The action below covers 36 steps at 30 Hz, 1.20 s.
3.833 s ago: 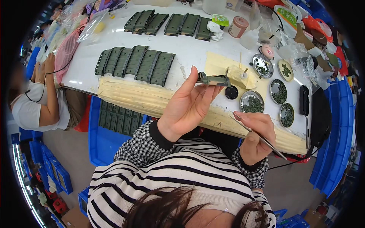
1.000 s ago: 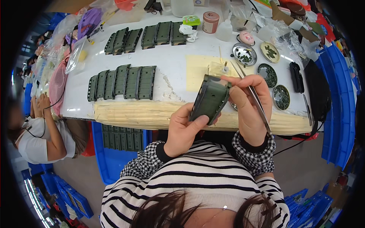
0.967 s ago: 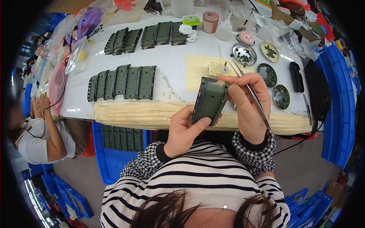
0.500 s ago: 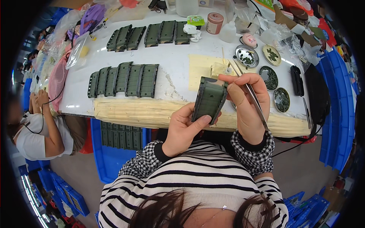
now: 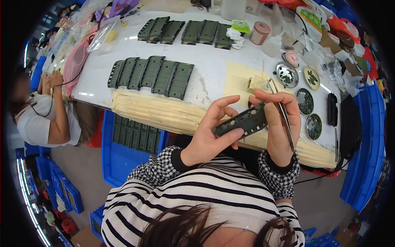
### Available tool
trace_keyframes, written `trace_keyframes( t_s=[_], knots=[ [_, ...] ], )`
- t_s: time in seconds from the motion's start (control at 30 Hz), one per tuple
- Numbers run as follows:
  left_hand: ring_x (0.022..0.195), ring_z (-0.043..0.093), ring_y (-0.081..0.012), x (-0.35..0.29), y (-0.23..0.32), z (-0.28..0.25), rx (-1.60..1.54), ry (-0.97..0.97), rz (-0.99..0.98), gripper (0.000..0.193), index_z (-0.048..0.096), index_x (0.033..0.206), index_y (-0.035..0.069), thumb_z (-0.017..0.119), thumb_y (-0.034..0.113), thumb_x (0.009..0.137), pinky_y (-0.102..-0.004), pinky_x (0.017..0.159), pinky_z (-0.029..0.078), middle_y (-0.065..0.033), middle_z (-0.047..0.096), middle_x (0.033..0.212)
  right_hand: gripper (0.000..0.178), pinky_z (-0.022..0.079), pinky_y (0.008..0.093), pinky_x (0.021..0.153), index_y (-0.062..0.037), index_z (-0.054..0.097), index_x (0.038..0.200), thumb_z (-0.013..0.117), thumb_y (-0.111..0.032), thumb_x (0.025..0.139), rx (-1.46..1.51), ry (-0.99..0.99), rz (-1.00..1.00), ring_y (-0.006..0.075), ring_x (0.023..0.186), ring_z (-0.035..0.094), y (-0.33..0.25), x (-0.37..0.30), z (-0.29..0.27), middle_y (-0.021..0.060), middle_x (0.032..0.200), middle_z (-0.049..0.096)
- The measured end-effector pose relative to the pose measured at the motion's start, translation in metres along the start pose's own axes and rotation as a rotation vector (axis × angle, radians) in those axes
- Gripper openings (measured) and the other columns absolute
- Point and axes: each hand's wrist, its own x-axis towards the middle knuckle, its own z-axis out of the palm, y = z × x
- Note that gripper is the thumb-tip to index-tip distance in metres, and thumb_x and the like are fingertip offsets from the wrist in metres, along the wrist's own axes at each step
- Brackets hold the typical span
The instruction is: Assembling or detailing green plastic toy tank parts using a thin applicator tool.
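Observation:
Between my two hands, above the table's front edge, is a dark green curved panel, its long notched edge turned up toward me. My left hand grips its left end, thumb along the near edge and some fingers raised. My right hand pinches the right end with thumb and fingertips. Steel tweezers lie across that same palm, tips pointing away. A small tan block sits on a yellow sheet beyond the panel. Fingers behind the panel are partly hidden.
Similar panels stand in rows at left and far back. Round dishes of small green pieces are at right. A cream padded roll lines the front edge. Below is a blue bin. Another person sits at left.
The panel has been turned from upright, face showing, to nearly level with its edge up. My left fingers have spread upward. The whole view has shifted, moving the table contents rightward.

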Motion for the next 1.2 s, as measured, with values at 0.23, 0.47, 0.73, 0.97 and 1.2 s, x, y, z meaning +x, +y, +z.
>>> trace_keyframes(
  t_s=[0.23,0.47,0.73,0.97,1.2],
  knots=[
    [0.081,0.065,-0.0145,0.013,0.005,-0.026,-0.073,0.346,0.042,0.045,0.04,0.138,0.003,0.055,0.011,0.096,-0.0264,0.073,0.058,-0.011,0.061,0.113,0.02,0.038,0.0382,0.106,0.0028,0.044,0.113,0.048,-0.01,0.098,-0.224,0.11,-0.161,0.0281,0.124,0.049,0.007,-0.01,0.002,0.0283,0.127,0.052],
    [0.102,0.059,-0.0155,0.019,-0.009,-0.044,0.408,0.42,0.272,0.059,0.038,0.14,0.001,0.065,0.001,0.087,-0.0264,0.084,0.055,-0.0102,0.058,0.119,0.022,0.042,0.0405,0.103,0.0026,0.045,0.112,0.05,-0.012,0.096,-0.241,-0.08,-0.133,0.0277,0.119,0.054,0.002,-0.03,-0.005,0.0252,0.123,0.055],
    [0.084,0.059,-0.0276,0.021,0.0,-0.054,1.496,0.581,0.54,0.057,0.056,0.121,-0.001,0.077,0.016,0.071,-0.0311,0.069,0.051,-0.0114,0.059,0.095,0.016,0.044,0.0379,0.1,0.0015,0.047,0.108,0.05,-0.01,0.097,-0.265,-0.042,-0.08,0.0238,0.112,0.057,0.005,-0.033,-0.013,0.0216,0.118,0.059],
    [0.083,0.057,-0.0269,0.022,0.002,-0.06,1.602,0.642,0.449,0.049,0.061,0.111,-0.002,0.077,0.024,0.072,-0.034,0.07,0.048,-0.0101,0.061,0.09,0.013,0.045,0.0368,0.098,0.0012,0.048,0.107,0.048,-0.008,0.098,-0.278,-0.043,-0.044,0.0224,0.109,0.059,0.008,-0.033,-0.014,0.0207,0.116,0.061],
    [0.076,0.061,-0.0271,0.032,0.007,-0.074,1.591,0.814,0.378,0.047,0.061,0.112,0.0,0.076,0.024,0.074,-0.0345,0.063,0.05,-0.0104,0.057,0.098,0.012,0.045,0.036,0.098,0.0015,0.049,0.106,0.048,-0.006,0.097,-0.275,-0.054,-0.004,0.0217,0.11,0.058,0.009,-0.033,-0.016,0.02,0.116,0.061]
  ],
)
